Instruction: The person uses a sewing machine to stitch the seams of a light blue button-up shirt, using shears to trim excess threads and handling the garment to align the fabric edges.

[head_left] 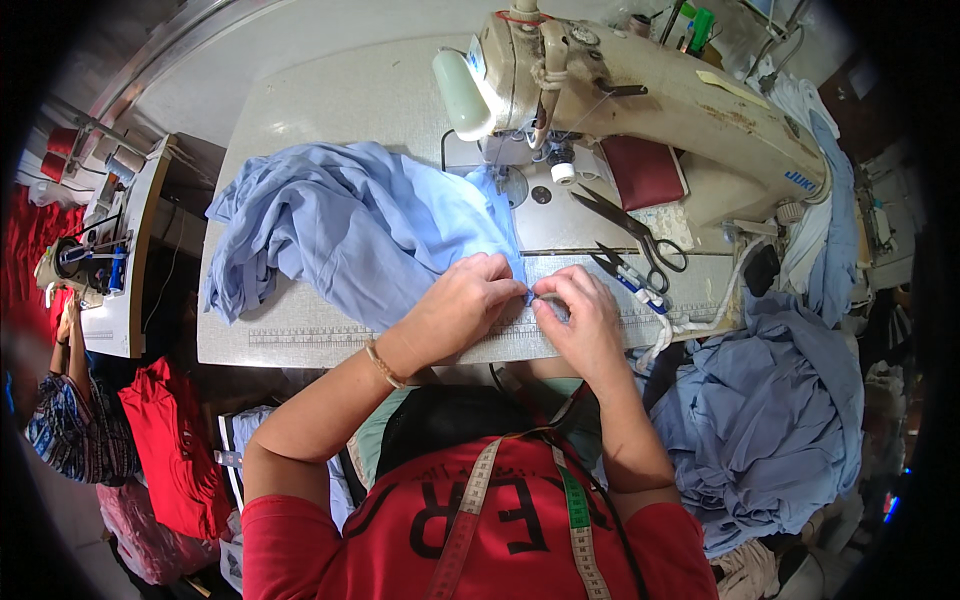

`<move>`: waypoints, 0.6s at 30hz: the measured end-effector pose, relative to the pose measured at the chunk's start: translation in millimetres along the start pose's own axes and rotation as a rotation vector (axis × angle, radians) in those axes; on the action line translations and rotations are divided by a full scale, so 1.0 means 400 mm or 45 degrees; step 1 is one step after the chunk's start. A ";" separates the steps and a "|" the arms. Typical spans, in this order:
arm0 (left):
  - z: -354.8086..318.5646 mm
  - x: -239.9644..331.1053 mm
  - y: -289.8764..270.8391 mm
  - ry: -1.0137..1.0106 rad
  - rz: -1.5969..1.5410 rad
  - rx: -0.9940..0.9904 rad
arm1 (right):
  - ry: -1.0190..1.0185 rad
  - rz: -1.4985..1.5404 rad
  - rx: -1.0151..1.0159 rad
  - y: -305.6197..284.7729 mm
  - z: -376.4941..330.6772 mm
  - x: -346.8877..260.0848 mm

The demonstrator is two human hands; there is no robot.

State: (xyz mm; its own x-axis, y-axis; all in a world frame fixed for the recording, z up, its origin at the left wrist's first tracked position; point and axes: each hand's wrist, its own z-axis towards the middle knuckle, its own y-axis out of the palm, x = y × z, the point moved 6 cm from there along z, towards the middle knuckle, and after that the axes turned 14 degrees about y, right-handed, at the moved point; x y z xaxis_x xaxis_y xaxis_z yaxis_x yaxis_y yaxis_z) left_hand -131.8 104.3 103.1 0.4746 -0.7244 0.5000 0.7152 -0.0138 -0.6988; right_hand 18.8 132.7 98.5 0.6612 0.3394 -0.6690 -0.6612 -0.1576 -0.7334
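A light blue cloth garment (pixel 330 220) lies bunched across the left of the sewing table, one edge running under the needle area of the sewing machine (pixel 640 90). At the table's near side, my left hand (pixel 468 300) is closed, its fingertips pinching the garment's edge. Close beside it, my right hand (pixel 580 315) pinches the same edge between thumb and forefinger. The hands almost meet, and the bit of cloth between them is mostly hidden by my fingers.
Black scissors (pixel 645 240) and small thread snips (pixel 640 285) lie right of my right hand. A dark red pad (pixel 643 172) rests by the machine. More blue cloth (pixel 760 410) is heaped at the right. Another person's hand (pixel 68 318) is at a machine on the far left.
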 end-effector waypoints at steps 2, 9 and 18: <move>0.001 0.006 -0.002 0.008 0.025 -0.011 | -0.015 -0.034 0.049 0.003 -0.006 -0.009; 0.000 0.023 0.002 0.062 0.156 -0.066 | -0.005 -0.103 0.216 0.018 -0.021 -0.017; -0.007 0.030 0.013 0.098 0.221 -0.093 | 0.033 -0.136 0.287 0.026 -0.024 -0.017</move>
State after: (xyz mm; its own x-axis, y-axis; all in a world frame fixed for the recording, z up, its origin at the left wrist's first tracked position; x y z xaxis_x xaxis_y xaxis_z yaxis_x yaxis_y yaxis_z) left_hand -123.6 93.6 104.1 0.5446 -0.7710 0.3301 0.5856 0.0678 -0.8077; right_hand 10.9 119.9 94.4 0.7388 0.3187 -0.5939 -0.6472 0.0895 -0.7571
